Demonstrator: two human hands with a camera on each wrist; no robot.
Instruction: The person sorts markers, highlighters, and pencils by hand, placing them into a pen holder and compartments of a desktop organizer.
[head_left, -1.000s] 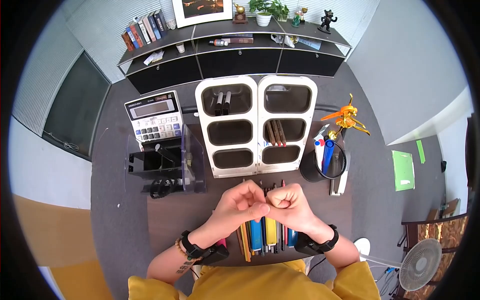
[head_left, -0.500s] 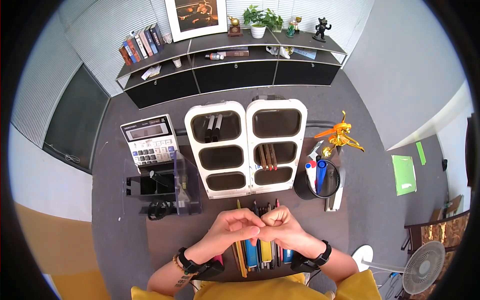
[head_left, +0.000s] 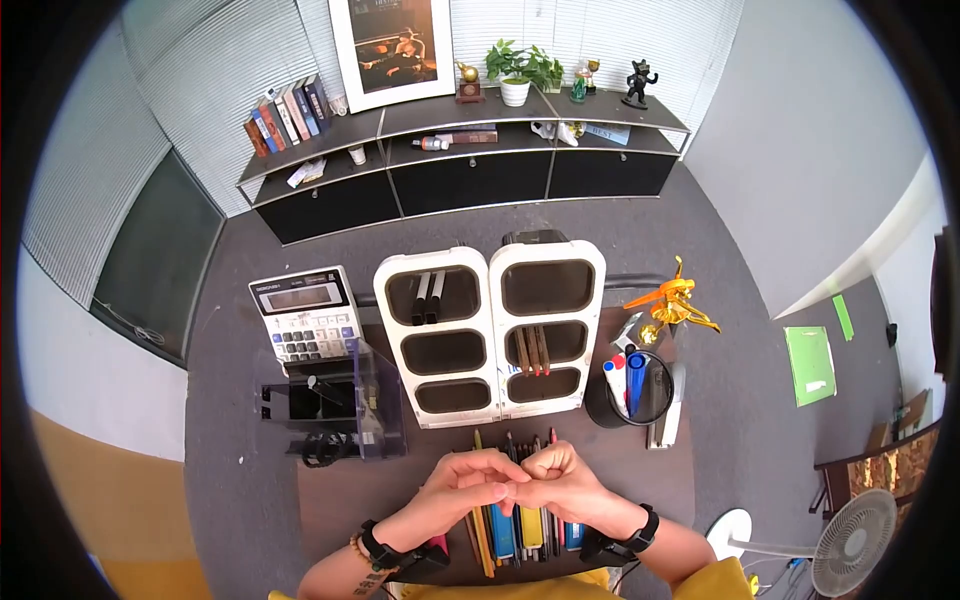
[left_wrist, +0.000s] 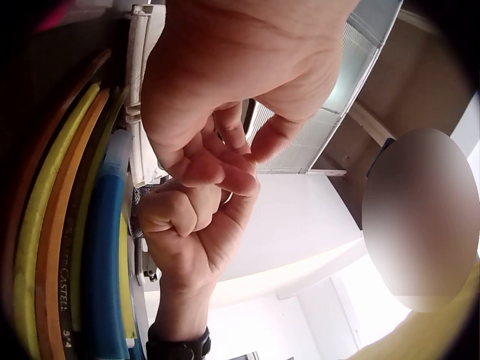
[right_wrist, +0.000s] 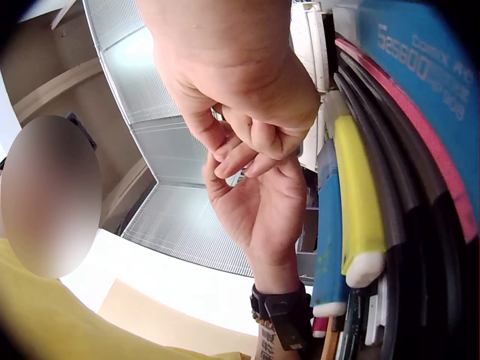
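My left hand [head_left: 452, 498] and right hand [head_left: 567, 482] meet in front of me, above a row of pencils and pens [head_left: 483, 543]. Left fingers bend loosely, and their tips touch the right thumb. On the right hand the other fingers curl in toward the palm; no object shows in either hand. Below lie a blue pen-like piece [right_wrist: 328, 225] and a yellow one [right_wrist: 360, 195], both with white ends, among coloured pencils. Beyond the hands stands a white two-column organizer [head_left: 494, 330], with white-and-black markers [head_left: 428, 298] in its upper left compartment and brown pencils [head_left: 532, 350] at the right.
At left are a calculator [head_left: 305, 312] and a clear desk holder [head_left: 375, 400]. To the right stand a black mesh pen cup [head_left: 600, 408], a stapler [head_left: 672, 408] and a golden figurine [head_left: 675, 300]. A low cabinet [head_left: 470, 187] lines the far wall; a fan [head_left: 853, 540] is at right.
The head view has tilted upward, so the desk things and hands sit lower in it. Both hands stay together, with only slight finger movement. Nothing on the desk has moved.
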